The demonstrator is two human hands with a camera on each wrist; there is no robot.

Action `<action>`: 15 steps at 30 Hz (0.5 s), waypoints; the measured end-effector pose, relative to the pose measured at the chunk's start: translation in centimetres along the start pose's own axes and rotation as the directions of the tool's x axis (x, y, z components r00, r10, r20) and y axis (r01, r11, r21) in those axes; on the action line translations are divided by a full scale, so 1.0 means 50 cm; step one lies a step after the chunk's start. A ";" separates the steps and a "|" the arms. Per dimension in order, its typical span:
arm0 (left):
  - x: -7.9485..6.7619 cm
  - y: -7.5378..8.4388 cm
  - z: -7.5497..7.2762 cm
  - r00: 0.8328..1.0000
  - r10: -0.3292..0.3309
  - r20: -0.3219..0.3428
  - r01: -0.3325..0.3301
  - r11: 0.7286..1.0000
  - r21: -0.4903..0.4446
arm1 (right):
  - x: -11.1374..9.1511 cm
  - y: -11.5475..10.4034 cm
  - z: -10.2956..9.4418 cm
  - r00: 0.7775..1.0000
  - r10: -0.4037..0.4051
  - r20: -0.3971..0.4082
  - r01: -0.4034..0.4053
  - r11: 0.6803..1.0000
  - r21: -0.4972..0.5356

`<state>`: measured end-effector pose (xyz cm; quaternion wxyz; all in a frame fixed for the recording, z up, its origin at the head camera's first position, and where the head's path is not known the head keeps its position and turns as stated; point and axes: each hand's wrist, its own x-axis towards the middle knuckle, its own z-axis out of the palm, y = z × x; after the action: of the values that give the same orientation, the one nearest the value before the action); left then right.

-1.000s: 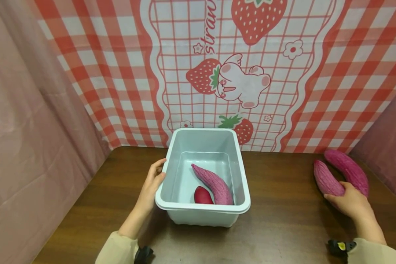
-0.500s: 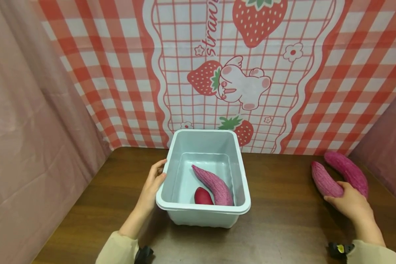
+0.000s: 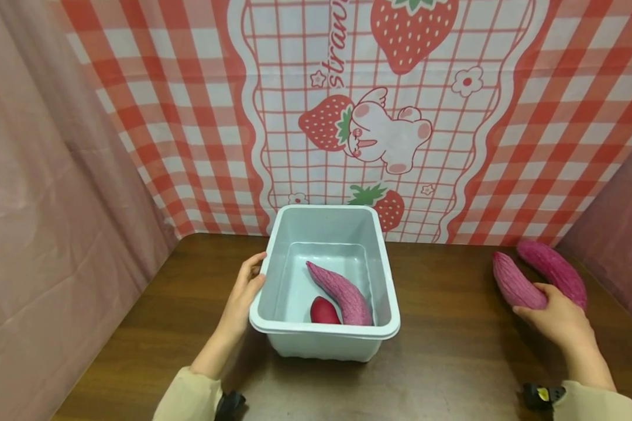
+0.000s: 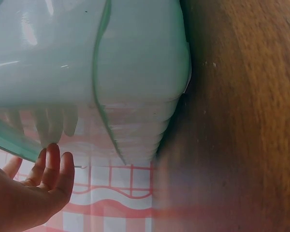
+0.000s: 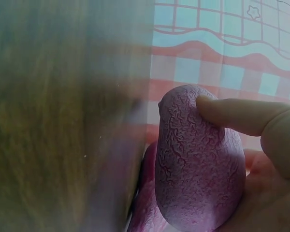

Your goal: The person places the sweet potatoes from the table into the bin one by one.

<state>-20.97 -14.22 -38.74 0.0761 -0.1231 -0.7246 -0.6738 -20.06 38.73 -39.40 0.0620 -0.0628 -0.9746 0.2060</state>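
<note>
In the head view, my right hand (image 3: 560, 318) grips the thick near end of a wrinkled, pinkish-purple sweet potato (image 3: 516, 280), its pointed end facing away. The right wrist view shows my thumb over the sweet potato (image 5: 198, 159) and fingers behind it. Just beyond lies a longer, darker magenta sweet potato (image 3: 555, 272). At the pale grey-blue plastic bin (image 3: 323, 331), my left hand (image 3: 240, 298) rests its fingertips against the left rim. Inside the bin lie a curved purple sweet potato (image 3: 342, 292) and a smaller dark-red piece (image 3: 323, 311), partly hidden by the near rim.
Brown wooden table (image 3: 447, 351) surrounds the bin and extends between it and the right-hand pair. A red-and-white checked strawberry cloth (image 3: 390, 128) hangs along the back edge. Pink drapes (image 3: 47, 204) bound the left side, with another at the right.
My right hand has shifted slightly left and away from me with the gripped sweet potato, widening its gap from the darker one. The left hand and the bin stay nearly the same.
</note>
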 end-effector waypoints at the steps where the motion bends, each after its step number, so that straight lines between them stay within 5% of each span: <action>1: 0.000 0.000 0.000 1.000 0.000 0.001 0.000 1.000 0.000 | 0.000 -0.002 -0.001 1.000 -0.001 0.002 0.001 1.000 0.002; 15: 0.001 0.000 -0.001 1.000 0.011 -0.003 -0.011 1.000 0.017 | 0.001 -0.018 -0.005 1.000 -0.024 -0.004 0.025 0.996 0.080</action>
<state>-21.02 -14.27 -38.73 0.0820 -0.1253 -0.7293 -0.6676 -20.17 38.01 -38.81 0.0685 -0.0486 -0.9661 0.2440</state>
